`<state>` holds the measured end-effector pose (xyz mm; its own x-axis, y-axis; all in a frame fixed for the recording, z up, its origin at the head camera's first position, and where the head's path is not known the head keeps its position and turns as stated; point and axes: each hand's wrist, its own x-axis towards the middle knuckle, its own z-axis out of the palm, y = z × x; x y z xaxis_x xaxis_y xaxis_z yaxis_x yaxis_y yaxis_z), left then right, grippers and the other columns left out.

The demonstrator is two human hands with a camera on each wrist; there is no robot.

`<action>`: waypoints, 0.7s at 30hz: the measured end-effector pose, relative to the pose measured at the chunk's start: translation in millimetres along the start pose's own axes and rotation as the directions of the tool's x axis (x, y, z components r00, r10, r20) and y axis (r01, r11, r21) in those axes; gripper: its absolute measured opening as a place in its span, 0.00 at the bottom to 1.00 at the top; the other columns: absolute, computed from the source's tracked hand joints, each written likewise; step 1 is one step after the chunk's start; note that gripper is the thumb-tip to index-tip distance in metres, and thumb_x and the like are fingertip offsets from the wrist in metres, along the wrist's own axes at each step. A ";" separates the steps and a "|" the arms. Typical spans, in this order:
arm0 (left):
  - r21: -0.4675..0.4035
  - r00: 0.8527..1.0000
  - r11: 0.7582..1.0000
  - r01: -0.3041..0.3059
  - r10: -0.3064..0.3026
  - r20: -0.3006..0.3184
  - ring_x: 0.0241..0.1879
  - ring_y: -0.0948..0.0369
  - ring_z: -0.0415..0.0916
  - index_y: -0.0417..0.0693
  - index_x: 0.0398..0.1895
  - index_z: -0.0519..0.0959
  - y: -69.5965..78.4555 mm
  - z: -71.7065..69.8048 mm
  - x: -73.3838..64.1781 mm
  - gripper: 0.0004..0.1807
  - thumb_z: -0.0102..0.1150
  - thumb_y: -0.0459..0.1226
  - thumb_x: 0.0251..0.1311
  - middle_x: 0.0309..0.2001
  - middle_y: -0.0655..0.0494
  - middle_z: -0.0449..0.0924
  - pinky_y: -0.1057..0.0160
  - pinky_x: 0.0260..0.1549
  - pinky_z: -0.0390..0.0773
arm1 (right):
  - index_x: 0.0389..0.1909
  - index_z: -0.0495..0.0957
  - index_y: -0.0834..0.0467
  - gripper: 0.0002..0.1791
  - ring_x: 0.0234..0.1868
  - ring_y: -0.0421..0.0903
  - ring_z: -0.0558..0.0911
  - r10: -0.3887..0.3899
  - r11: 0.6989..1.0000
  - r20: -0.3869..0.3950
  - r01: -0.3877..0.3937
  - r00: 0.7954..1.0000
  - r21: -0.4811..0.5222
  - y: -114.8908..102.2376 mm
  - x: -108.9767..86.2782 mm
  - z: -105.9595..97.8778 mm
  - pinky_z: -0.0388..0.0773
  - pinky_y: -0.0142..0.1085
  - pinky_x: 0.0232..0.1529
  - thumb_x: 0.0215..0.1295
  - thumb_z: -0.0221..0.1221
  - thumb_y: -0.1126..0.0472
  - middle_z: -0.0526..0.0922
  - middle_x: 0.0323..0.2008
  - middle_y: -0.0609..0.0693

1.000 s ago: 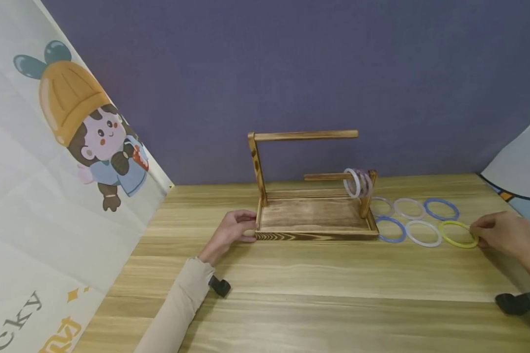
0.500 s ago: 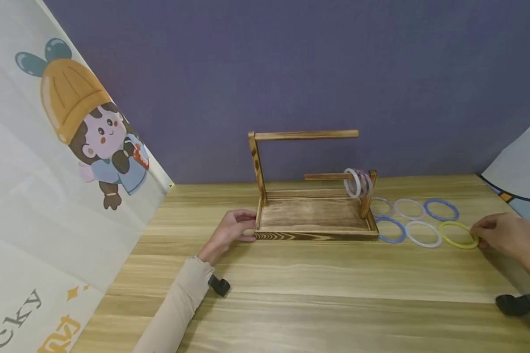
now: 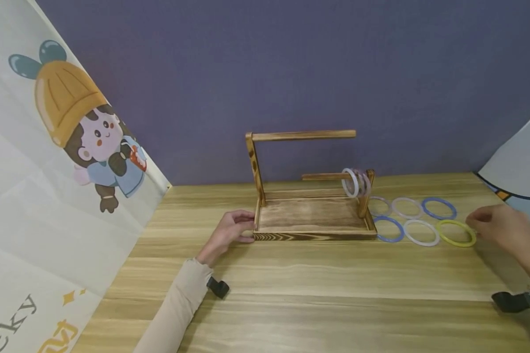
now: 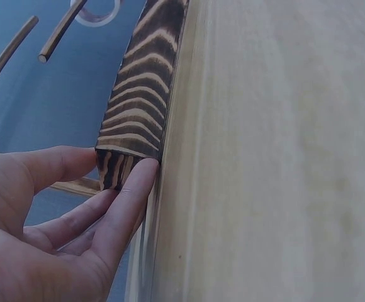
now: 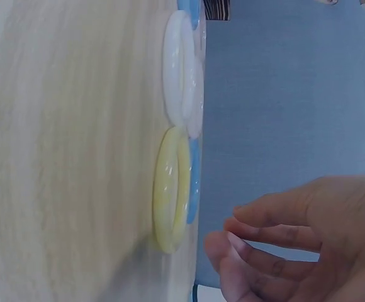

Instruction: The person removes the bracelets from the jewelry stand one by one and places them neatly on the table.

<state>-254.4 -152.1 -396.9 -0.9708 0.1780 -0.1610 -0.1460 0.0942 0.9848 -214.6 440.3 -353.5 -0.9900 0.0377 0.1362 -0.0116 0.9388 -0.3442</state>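
A wooden rack point(image 3: 309, 236) with a tray base and two horizontal bars stands on the table. My left hand point(image 3: 229, 229) holds its left end, and in the left wrist view the fingertips lie at opposite edges of the striped wooden end point(image 4: 135, 107). My right hand point(image 3: 505, 230) hovers just right of the yellow bangle point(image 3: 449, 243), its fingers loosely bent with nothing between them. In the right wrist view a gap shows between those fingertips and the yellow bangle point(image 5: 165, 195), which lies flat. Several pale bangles point(image 3: 350, 184) hang on the rack's lower bar.
Bangles lie in two rows right of the rack: a white one point(image 3: 409, 239), a front blue one point(image 3: 401, 229), a back blue one point(image 3: 439, 217) and pale pink ones point(image 3: 407, 216). A purple-grey wall point(image 3: 309, 73) rises behind the table point(image 3: 309, 294). A printed sheet point(image 3: 26, 206) hangs at left.
My right hand has let go of the yellow bangle and lifted slightly up from it. The bangle stays flat on the table. My left hand keeps its place at the rack's end.
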 end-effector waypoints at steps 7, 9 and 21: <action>-0.001 1.000 1.000 0.006 -0.006 -0.006 0.44 0.51 0.82 0.31 0.58 0.74 0.3 -0.2 -0.4 0.19 0.58 0.25 0.64 0.53 0.35 0.77 0.52 0.41 0.89 | 0.36 0.80 0.77 0.11 0.17 0.44 0.75 -0.094 0.995 -0.081 0.091 0.992 -0.039 -12.5 -0.5 -2.9 0.71 0.38 0.14 0.62 0.62 0.68 0.83 0.27 0.68; 0.000 1.000 1.000 0.004 -0.004 -0.006 0.44 0.51 0.81 0.31 0.58 0.74 0.5 -0.5 -0.4 0.19 0.58 0.25 0.64 0.53 0.34 0.77 0.52 0.41 0.89 | 0.36 0.80 0.77 0.11 0.17 0.44 0.74 -0.124 0.992 -0.100 0.120 0.987 -0.047 -17.9 0.4 -4.1 0.69 0.36 0.12 0.62 0.62 0.69 0.83 0.29 0.70; 0.004 1.000 1.000 -0.004 0.004 -0.007 0.41 0.53 0.82 0.30 0.58 0.74 0.9 0.5 -1.8 0.19 0.57 0.25 0.64 0.53 0.35 0.77 0.52 0.40 0.89 | 0.40 0.82 0.74 0.12 0.27 0.67 0.82 -0.159 0.987 -0.171 0.157 0.972 -0.025 -67.5 8.1 -20.4 0.76 0.59 0.23 0.63 0.63 0.67 0.84 0.32 0.70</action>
<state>-252.6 -151.9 -395.8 -0.9727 0.1711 -0.1567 -0.1417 0.0971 0.9851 -219.0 384.2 -310.2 -0.9365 -0.0544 0.3465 -0.1637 0.9415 -0.2947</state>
